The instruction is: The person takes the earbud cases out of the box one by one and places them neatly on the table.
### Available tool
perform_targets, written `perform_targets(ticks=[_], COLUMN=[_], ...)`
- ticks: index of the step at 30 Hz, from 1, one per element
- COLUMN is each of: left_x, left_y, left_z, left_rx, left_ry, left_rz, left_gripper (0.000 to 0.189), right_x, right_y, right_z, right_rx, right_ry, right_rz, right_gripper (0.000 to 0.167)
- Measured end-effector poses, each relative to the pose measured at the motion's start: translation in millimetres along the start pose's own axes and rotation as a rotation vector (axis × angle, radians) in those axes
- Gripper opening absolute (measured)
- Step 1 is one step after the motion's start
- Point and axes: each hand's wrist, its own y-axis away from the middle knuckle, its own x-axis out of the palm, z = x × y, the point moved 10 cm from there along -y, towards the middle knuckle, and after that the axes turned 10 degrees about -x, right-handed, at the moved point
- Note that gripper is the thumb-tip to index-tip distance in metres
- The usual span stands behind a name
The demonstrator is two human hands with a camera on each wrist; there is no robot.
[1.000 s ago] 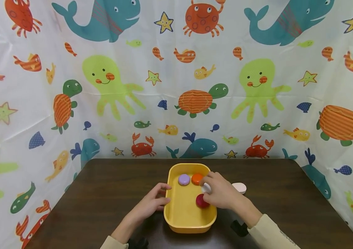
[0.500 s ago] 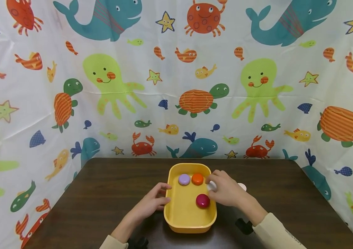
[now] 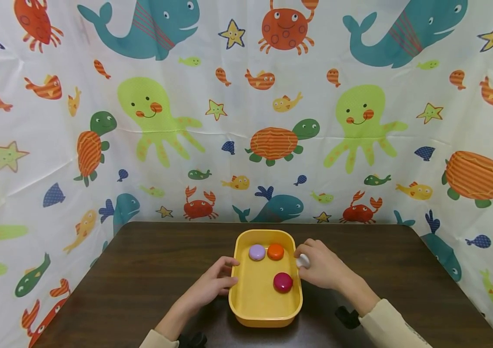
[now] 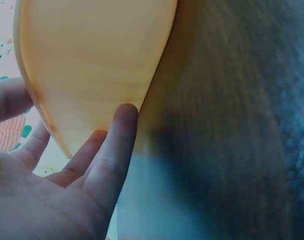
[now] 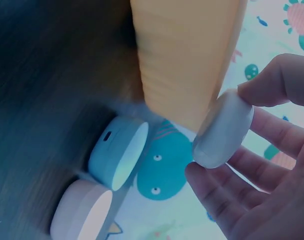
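Observation:
My right hand (image 3: 321,265) pinches a white pebble-shaped earbud case (image 5: 224,130) between thumb and fingertips, just outside the right wall of a yellow plastic bin (image 3: 266,321). In the right wrist view the case overlaps the bin's lower corner; whether they touch is unclear. My left hand (image 3: 211,282) holds the bin's left side: thumb and one finger reach over the rim, and other fingers (image 4: 124,135) press the outer wall. Inside the bin lie a lilac case (image 3: 257,252), an orange case (image 3: 275,251) and a magenta case (image 3: 283,282).
On the dark wooden table (image 3: 164,256), a pale blue case (image 5: 117,152) with a small slot and a pale pink case (image 5: 80,211) stand beside the bin; my right hand hides both in the head view. A sea-animal cloth (image 3: 229,116) hangs behind the table.
My right hand has moved right with the white case, from over the bin's inside to outside its right rim. The pink case has become hidden. The left hand stays put.

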Motion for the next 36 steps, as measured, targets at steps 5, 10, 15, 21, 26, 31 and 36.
perform_targets(ticks=[5, 10, 15, 21, 26, 31, 36], left_x=[-0.4, -1.3, -1.0, -1.3, -3.4, -2.5, -0.3], left_y=[-1.0, -1.2, -1.4, -2.3, -3.2, -2.2, -3.5], left_z=[2.3, 3.7, 4.2, 6.3, 6.4, 3.2, 0.5], left_rx=[-0.002, -0.010, -0.010, -0.018, -0.027, -0.017, -0.021], left_ry=[0.008, 0.009, 0.021, 0.021, 0.013, 0.004, 0.002], left_rz=[0.005, 0.000, 0.008, 0.017, 0.028, 0.034, 0.033], left_gripper=[0.042, 0.042, 0.042, 0.043, 0.045, 0.044, 0.044], right_x=[5, 10, 13, 23, 27, 25, 26], right_y=[1.6, 3.4, 5.4, 13.2, 17.3, 14.5, 9.9], right_z=[-11, -22, -32, -47, -53, -50, -45], right_rx=[0.008, 0.043, 0.063, 0.072, 0.072, 0.048, 0.030], right_ry=[-0.001, -0.025, -0.061, -0.092, -0.118, -0.118, -0.090], right_rz=[-0.001, 0.016, 0.016, 0.022, 0.005, -0.018, 0.000], right_gripper=[0.024, 0.025, 0.024, 0.022, 0.020, 0.018, 0.018])
